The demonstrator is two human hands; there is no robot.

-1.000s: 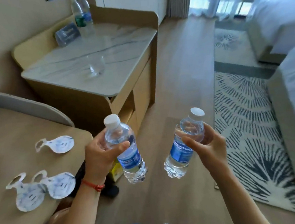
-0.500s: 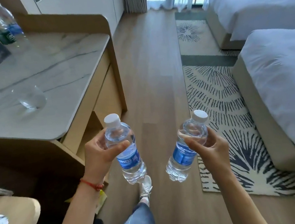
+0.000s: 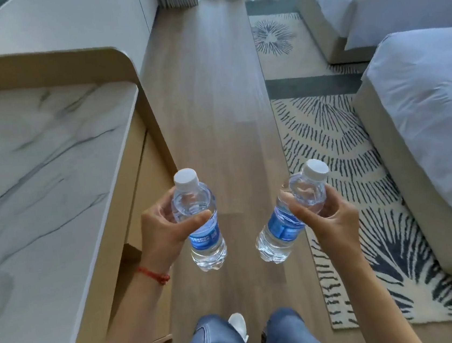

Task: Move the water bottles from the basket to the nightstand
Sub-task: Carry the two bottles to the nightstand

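Each of my hands carries a clear water bottle with a white cap and a blue label, held above the wooden floor. My left hand (image 3: 163, 229) grips the left bottle (image 3: 202, 230) around its upper body, cap up. In my right hand (image 3: 329, 218) the right bottle (image 3: 286, 220) leans, its cap tipped to the right. No basket is in view. A marble-topped wooden cabinet (image 3: 35, 165) stands just left of my left arm.
A patterned rug (image 3: 337, 141) covers the floor on the right beside two beds with white covers (image 3: 436, 96). The wooden floor (image 3: 211, 102) runs ahead toward curtains at the far end. My legs in jeans and a white shoe (image 3: 238, 325) show below.
The view has swung right and moved forward past the cabinet; the desk, the glass and the bottles on the marble top have left the view. Both hands still hold their bottles the same way.
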